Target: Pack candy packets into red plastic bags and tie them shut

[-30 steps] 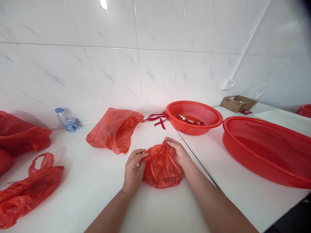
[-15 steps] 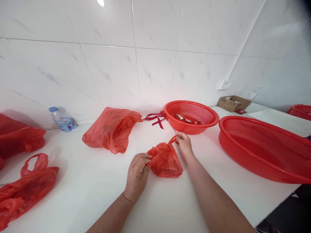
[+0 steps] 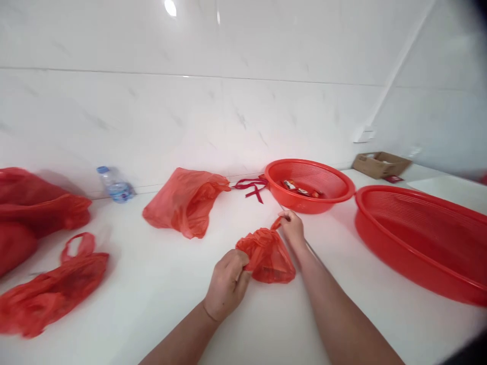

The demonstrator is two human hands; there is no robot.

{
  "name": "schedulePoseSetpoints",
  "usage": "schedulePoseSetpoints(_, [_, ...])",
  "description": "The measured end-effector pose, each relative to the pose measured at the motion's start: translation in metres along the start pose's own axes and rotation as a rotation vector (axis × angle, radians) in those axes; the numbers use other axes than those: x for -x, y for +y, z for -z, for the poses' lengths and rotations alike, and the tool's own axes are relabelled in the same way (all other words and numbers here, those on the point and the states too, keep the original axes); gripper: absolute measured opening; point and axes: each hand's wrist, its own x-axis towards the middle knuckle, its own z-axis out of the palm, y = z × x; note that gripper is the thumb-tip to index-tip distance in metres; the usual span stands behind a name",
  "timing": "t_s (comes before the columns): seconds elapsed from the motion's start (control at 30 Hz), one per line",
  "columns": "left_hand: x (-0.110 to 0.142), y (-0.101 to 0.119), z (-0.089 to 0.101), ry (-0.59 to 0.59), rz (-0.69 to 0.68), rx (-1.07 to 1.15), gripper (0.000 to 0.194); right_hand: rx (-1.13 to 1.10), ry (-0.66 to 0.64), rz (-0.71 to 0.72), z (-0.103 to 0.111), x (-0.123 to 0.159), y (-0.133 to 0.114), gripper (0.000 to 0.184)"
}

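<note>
A small red plastic bag (image 3: 272, 261) rests on the white table between my hands, its top bunched and twisted. Something dark shows faintly through its lower part, too dim to name. My left hand (image 3: 227, 279) is closed on the bag's left end, fingers curled over the plastic. At the upper right of the bag, my right hand (image 3: 292, 225) pinches a handle loop between thumb and fingers. Just beyond my right hand stands a round red basket (image 3: 312, 204) with several small wrapped snacks (image 3: 300, 190) inside.
A larger red basket (image 3: 411, 258) sits to the right. Behind it is a cardboard box (image 3: 380, 166). Red ribbon (image 3: 255, 189) lies near the wall. To the left are a big red bag (image 3: 182, 203), a water bottle (image 3: 116, 186) and another handled red bag (image 3: 72, 281).
The view has turned slightly left, so everything appears shifted to the right. My left hand has closed more tightly on the bag's end, and the bag's top looks more bunched.
</note>
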Motion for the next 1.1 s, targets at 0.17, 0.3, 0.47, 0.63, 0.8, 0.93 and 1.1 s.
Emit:
schedulePoseSetpoints(0.17, [-0.002,0.003,-0.001,-0.006,0.011,-0.126,0.073,0.023,-0.302,0.027,-0.009,0.025,-0.016,0.021])
schedulePoseSetpoints(0.3, [-0.002,-0.009,-0.001,-0.032,0.083,-0.208,0.091,0.108,-0.625,0.020,-0.028,0.055,-0.030,0.027])
schedulePoseSetpoints(0.47, [-0.001,-0.017,0.008,-0.124,0.158,-0.108,0.047,0.160,-0.783,-0.011,-0.037,0.071,-0.041,0.028])
schedulePoseSetpoints(0.63, [0.008,-0.024,0.027,0.102,0.254,-0.119,0.024,0.204,-0.757,0.014,-0.036,0.056,-0.033,0.034])
schedulePoseSetpoints(0.8, [0.031,-0.010,0.076,0.199,0.266,-0.124,0.017,0.221,-0.699,0.054,-0.038,0.051,-0.030,0.031])
schedulePoseSetpoints(0.93, [0.055,0.000,0.139,0.243,0.301,-0.348,0.018,0.180,-0.682,0.067,-0.040,0.054,-0.033,0.026])
schedulePoseSetpoints(1.1, [0.083,-0.006,0.201,0.618,0.458,-0.846,0.035,0.167,-0.623,0.101,-0.044,0.058,-0.032,0.021])
